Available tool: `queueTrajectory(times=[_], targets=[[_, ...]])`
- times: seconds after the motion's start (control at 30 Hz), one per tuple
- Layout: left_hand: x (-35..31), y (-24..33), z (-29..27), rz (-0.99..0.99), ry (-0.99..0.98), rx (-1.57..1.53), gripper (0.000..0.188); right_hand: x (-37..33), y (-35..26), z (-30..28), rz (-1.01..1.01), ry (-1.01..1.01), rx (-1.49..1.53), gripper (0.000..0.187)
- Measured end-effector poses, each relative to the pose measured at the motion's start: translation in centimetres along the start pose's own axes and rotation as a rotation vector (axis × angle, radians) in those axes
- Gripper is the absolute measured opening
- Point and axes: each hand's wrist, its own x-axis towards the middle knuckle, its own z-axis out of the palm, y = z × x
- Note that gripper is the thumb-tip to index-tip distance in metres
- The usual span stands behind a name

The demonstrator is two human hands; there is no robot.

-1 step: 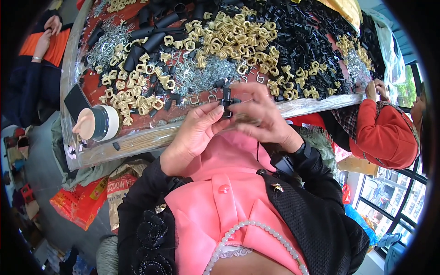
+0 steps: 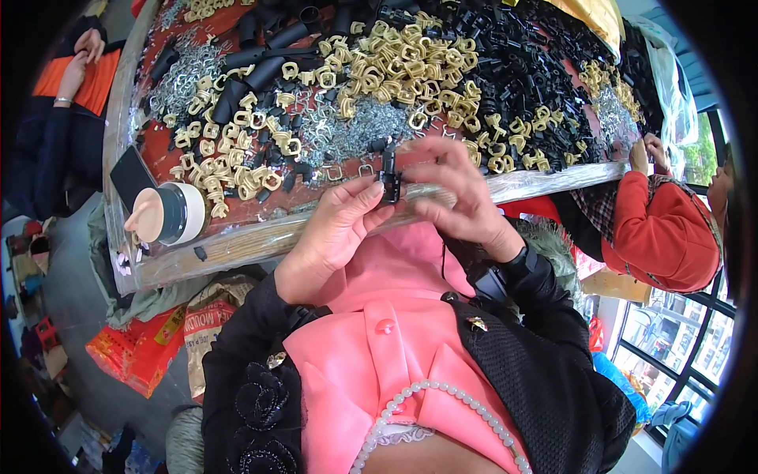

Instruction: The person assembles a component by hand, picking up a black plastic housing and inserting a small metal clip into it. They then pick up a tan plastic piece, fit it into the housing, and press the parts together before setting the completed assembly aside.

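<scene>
My left hand (image 2: 335,229) pinches a small black plastic part (image 2: 389,175) between thumb and fingers, holding it upright over the table's near edge. Just right of it is my right hand (image 2: 462,193), its fingers blurred by motion but spread apart, with nothing visible in them. Beyond my hands, bent silvery metal clips (image 2: 359,122) lie in a loose heap. Gold-coloured ring-shaped pieces (image 2: 387,59) are piled behind these, with more gold pieces (image 2: 237,158) scattered at the left. A large mound of black plastic parts (image 2: 513,71) covers the table's far right.
The red table (image 2: 162,150) has a wooden edge wrapped in plastic film. A round jar (image 2: 185,212) and a dark flat phone-like slab (image 2: 134,178) sit at its left corner. A person in red (image 2: 655,221) works at the right; another person's hands (image 2: 79,67) show at the far left.
My right hand has drawn slightly to the right, away from the black part. My left hand keeps nearly the same place and grip.
</scene>
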Motion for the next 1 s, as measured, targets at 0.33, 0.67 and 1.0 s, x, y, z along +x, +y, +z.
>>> queueTrajectory(times=[0.33,0.67,1.0], targets=[[0.0,0.7,0.0,0.017,-0.015,0.036,0.022,0.0,6.5,-2.2,0.135,-0.018,-0.995,0.008],[-0.6,0.5,0.2,0.065,-0.023,0.055,0.022,0.5,3.6,-2.3,0.278,0.071,-0.443,0.007],[0.9,1.0,0.4,0.151,-0.112,0.083,0.024,2.4,1.0,-0.8,0.504,-0.335,0.542,0.013]])
